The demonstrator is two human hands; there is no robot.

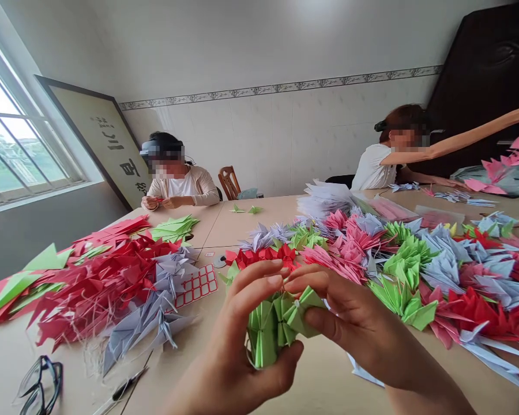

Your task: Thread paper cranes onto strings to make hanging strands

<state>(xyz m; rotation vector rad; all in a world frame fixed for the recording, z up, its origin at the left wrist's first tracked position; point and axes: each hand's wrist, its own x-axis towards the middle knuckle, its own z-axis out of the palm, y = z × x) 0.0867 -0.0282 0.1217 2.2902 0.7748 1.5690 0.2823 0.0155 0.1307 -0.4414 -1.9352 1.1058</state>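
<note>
Several green folded-paper cranes (pixel 268 328), pressed together in a bundle, are held between both hands above the near middle of the table. My left hand (pixel 251 334) wraps around the left side, its thumb below and fingers over the top. On the right, my right hand (pixel 346 317) grips the other end, thumb and fingers closed on the green paper. Just behind the hands lies a row of red folded paper (pixel 263 256). Part of the bundle is hidden by my fingers.
Red folded paper (pixel 125 276) and grey-blue pieces (pixel 160 314) heap at left. Colourful folded-paper bundles (pixel 410 259) cover the right. Glasses (pixel 41 383), a dark-handled tool (pixel 125 386) and red-bordered labels (pixel 199 285) lie nearby. Two people (pixel 181 184) sit across the table.
</note>
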